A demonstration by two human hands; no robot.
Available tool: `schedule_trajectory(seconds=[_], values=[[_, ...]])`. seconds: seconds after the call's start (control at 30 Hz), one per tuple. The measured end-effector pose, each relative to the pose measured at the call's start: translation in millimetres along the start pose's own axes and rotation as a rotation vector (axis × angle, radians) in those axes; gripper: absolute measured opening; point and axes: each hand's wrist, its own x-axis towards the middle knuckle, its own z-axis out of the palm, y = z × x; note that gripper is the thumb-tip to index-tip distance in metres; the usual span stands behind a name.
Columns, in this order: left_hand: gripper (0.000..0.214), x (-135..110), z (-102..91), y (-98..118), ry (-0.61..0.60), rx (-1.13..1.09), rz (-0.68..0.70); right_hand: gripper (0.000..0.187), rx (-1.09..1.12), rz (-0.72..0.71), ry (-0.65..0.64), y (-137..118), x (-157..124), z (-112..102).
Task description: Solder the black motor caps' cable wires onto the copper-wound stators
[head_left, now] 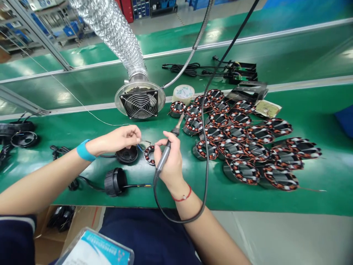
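The grip of the right hand (171,158) is wrapped around a soldering iron (164,157), its tip angled up and away. The left hand (120,140) has thumb and forefinger pinched together, apparently on a thin pale wire (74,98) that trails off to the upper left. Between the hands, a wound stator (149,156) lies on the counter (220,201), partly hidden by the right hand, just beside a black round housing (127,156).

The iron looks light and stiff; its dark handle is the place to hold, since the tip may be hot, and its cable (207,121) could tug. The thin wire should bend easily. The stator is probably dense and rigid, best taken by its outer rim, sparing the fragile-looking windings.

Nearer the body, a cup-shaped housing (116,182) rests on its side. Beyond the hands stands a fan (141,104) under a foil duct (110,35); rightward, many more stators (234,149) cluster.
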Motion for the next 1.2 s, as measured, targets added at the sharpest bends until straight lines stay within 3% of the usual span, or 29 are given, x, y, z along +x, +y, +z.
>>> schedule_trajectory(seconds=[0.13, 0.2, 0.43, 0.57, 0.67, 0.83, 1.07, 1.2], values=[[0.022, -12, -9.1, -7, -0.014, 0.077, 0.094, 0.042, -0.033, -0.131, -0.193, -2, -5, 2], [0.022, -14, -6.9, -9, 0.006, 0.153, 0.095, 0.039, -0.051, -0.138, -0.228, -2, -7, 5], [0.022, -5, 19.6, -10, 0.165, 0.241, 0.106, 0.038, -0.079, -0.035, -0.11, 1, -2, 2], [0.021, -7, 16.1, -13, 0.15, 0.236, 0.183, 0.04, -0.071, -0.062, -0.046, -1, -1, -4], [0.022, -15, 4.6, -19, 0.115, 0.235, 0.28, 0.043, -0.069, -0.134, -0.095, -5, -7, -3], [0.013, -24, -1.4, -27, 0.1, 0.424, 0.465, 0.043, -0.092, -0.243, -0.259, -9, -15, 0], [0.019, -19, 10.7, -36, 0.239, 0.426, 0.639, 0.043, -0.052, -0.239, -0.243, -5, -11, -6], [0.025, -14, 15.6, -38, 0.24, 0.536, 0.685, 0.043, -0.053, -0.182, -0.141, -2, -7, -11]])
